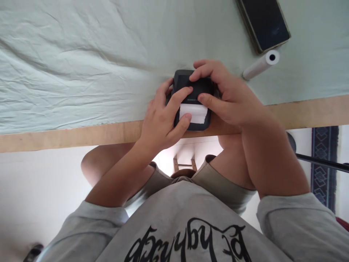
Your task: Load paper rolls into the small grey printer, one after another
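Observation:
A small black label printer (181, 78) rests at the table's front edge, between my two hands. White paper (199, 112) sticks out of its slot on the near side, with a ragged right edge. My left hand (166, 116) grips the printer's left side, its index finger on the top and its thumb on the paper. Around the right side curls my right hand (220, 91), with thumb and fingertips resting on the printer's top. The fingers behind the printer's sides are partly hidden.
A white paper roll (260, 65) lies to the right of my right hand. Just beyond it is a dark smartphone (268, 22). A wrinkled pale green cloth (81, 65) covers the table, whose wooden edge (117, 134) runs above my legs.

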The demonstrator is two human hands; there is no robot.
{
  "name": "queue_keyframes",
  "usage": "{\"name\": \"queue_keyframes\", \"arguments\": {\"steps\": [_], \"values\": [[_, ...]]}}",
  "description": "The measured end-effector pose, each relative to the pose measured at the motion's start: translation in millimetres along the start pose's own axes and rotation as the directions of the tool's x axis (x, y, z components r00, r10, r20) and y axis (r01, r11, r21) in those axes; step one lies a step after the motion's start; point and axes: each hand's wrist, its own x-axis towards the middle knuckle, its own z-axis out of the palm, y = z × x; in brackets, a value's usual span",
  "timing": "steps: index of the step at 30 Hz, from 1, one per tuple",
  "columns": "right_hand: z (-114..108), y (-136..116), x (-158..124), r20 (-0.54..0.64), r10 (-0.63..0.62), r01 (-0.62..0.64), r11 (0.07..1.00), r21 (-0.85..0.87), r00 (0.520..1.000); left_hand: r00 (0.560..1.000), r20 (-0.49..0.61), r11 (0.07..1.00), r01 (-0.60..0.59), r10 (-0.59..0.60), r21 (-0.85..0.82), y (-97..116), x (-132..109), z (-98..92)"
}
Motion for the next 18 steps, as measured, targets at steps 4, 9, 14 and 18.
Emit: {"name": "queue_keyframes", "arguments": {"steps": [4,9,14,18], "values": [[2.9,6.4,-1.2,-0.022,0.006,-0.006,1.000,0.004,1.000,1.000,0.028,1.000,0.000,0.000,-0.004,1.4,-0.2,-1.7],[8.3,13.2,-5.3,-0.095,-0.011,0.013,1.000,0.021,0.995,1.000,0.030,1.000,0.007,-0.007,-0.004,3.4,-0.7,-2.8],[8.4,8.4,-5.7,-0.099,0.023,-0.022,1.000,0.014,0.995,0.999,0.043,1.000,0.026,-0.025,-0.015,3.9,-1.1,-2.4],[8.1,6.1,-5.2,-0.104,0.020,-0.019,1.000,0.010,0.994,0.999,0.031,1.000,0.023,-0.023,-0.002,4.2,-0.8,-2.0]]}}
